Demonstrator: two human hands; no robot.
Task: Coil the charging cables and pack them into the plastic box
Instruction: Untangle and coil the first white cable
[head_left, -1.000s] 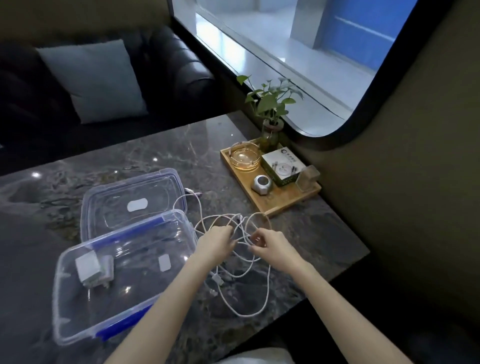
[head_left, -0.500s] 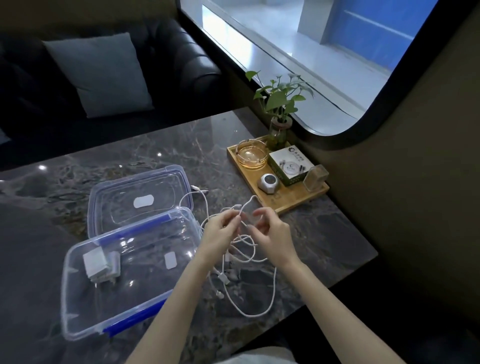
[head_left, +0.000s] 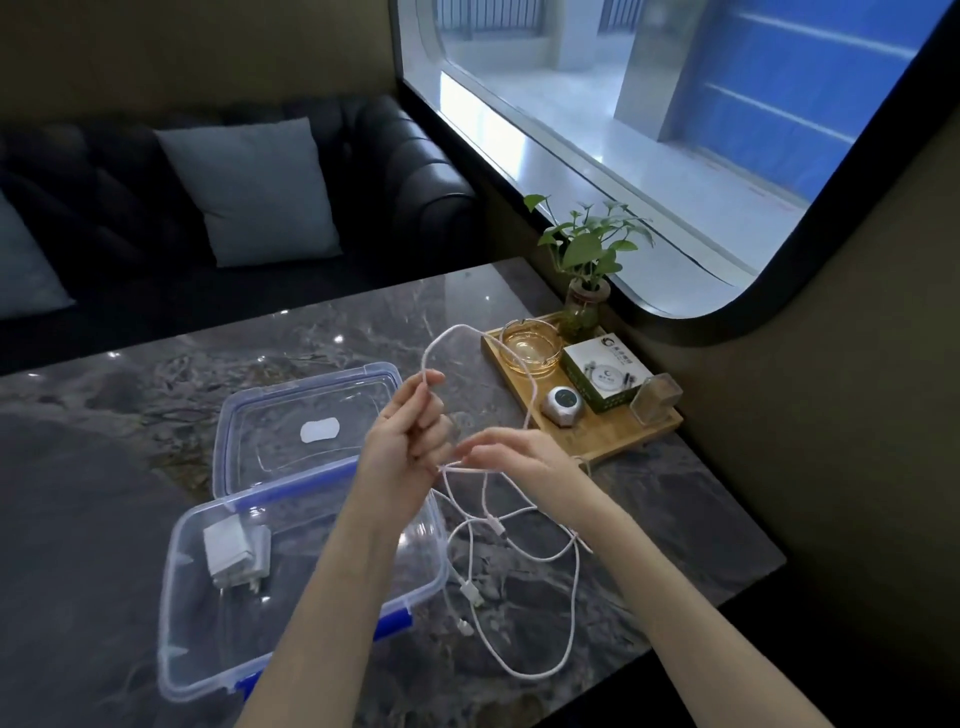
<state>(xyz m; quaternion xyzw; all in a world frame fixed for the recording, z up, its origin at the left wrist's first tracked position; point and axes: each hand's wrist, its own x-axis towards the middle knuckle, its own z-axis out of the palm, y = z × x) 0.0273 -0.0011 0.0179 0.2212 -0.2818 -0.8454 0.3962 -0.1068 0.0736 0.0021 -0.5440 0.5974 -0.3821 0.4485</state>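
Part of the white cable (head_left: 524, 525) is hidden inside the curled fingers (head_left: 423, 415) of the left hand (head_left: 402, 441). Below the fingers, the near wall of the plastic box (head_left: 179, 613) is covered by the left forearm. The plug types cannot be told.

a wooden tray (head_left: 613, 447) holds a glass ashtray (head_left: 531, 345), potted plant (head_left: 584, 260) and small box (head_left: 607, 375).

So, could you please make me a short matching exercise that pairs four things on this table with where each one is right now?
Things:
1. white charging cable
2. white power adapter
3. box lid
4. glass ashtray

Places:
A. on the wooden tray
B. inside the plastic box
C. flat on the table behind the box
D. held up in the left hand and right hand

Pairs: 1-D, 2-B, 3-C, 4-A
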